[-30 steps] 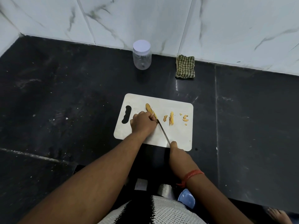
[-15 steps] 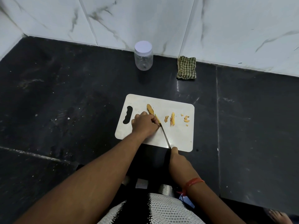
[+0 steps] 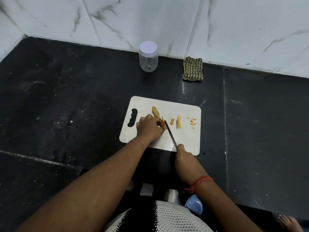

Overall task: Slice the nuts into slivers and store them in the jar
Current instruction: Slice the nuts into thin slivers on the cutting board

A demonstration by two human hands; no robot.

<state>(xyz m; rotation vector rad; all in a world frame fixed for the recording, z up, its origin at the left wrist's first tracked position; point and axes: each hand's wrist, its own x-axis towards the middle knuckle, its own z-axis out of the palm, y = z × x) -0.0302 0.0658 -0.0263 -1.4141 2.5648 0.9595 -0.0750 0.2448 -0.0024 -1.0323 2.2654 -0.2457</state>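
Item one, as I see it: cutting board (image 3: 184, 138) at centre; my left hand (image 3: 148, 129) pinches a nut (image 3: 164, 125) against it, my right hand (image 3: 185, 162) at 5 o'clock grips the knife (image 3: 170, 133), blade touching the nut. Item two: slivers (image 3: 178, 121) at 3 o'clock of the blade; lidded jar (image 3: 148, 56) at 12 o'clock, cloth (image 3: 192, 69) at 1 o'clock, both well apart from the board

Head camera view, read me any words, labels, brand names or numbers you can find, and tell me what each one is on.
None: no readable text anywhere.
The jar and its white lid show no label.
The cutting board, knife and checked cloth carry no visible print.
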